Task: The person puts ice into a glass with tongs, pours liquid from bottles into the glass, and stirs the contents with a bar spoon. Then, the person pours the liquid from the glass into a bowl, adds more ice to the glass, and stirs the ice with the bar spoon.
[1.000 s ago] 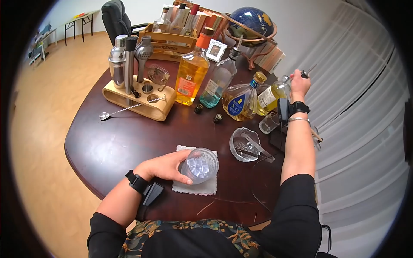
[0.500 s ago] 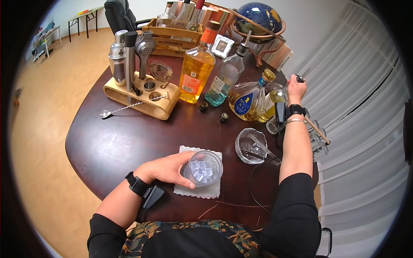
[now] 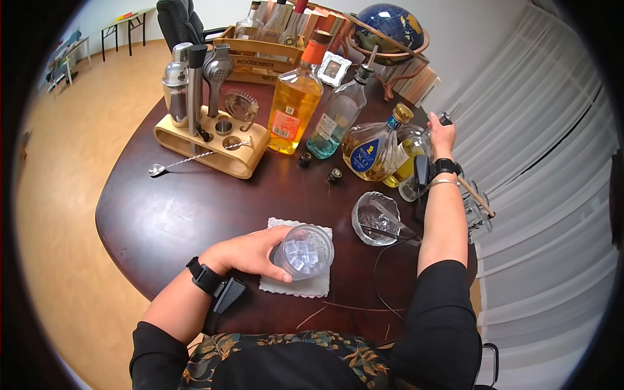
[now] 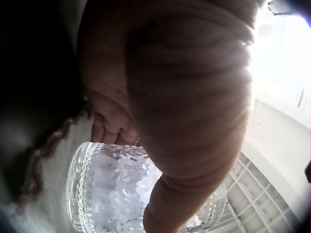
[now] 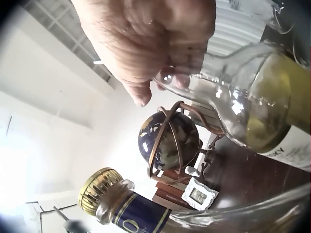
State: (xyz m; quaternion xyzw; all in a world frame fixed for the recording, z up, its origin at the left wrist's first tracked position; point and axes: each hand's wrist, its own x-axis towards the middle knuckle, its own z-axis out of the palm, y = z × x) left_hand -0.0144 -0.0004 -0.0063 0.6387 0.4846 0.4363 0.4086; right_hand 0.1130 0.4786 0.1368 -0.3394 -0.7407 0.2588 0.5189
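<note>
My left hand (image 3: 250, 255) curls round the side of a patterned glass (image 3: 304, 252) holding ice cubes, on a white scalloped napkin (image 3: 296, 286). In the left wrist view the thumb lies across the glass (image 4: 116, 187). My right hand (image 3: 443, 138) grips the neck of a clear bottle with yellow liquid (image 3: 406, 159), a metal pourer at its top. The right wrist view shows the fingers round the neck of that bottle (image 5: 272, 97). Just left of it stands the XO bottle (image 3: 367, 153) with a gold cap.
A glass bowl with tongs (image 3: 374, 227) sits right of the napkin. Farther back stand an orange-liquid bottle (image 3: 292, 107), a teal-tinted bottle (image 3: 335, 123), a wooden bar-tool stand (image 3: 244, 162), a wooden crate (image 3: 260, 65) and a globe (image 3: 390, 29). Two dark caps lie before the bottles.
Over the last second the head view has shifted slightly. My right hand stays at the yellow-liquid bottle's neck, now nearer the XO bottle. My left hand keeps its hold on the glass.
</note>
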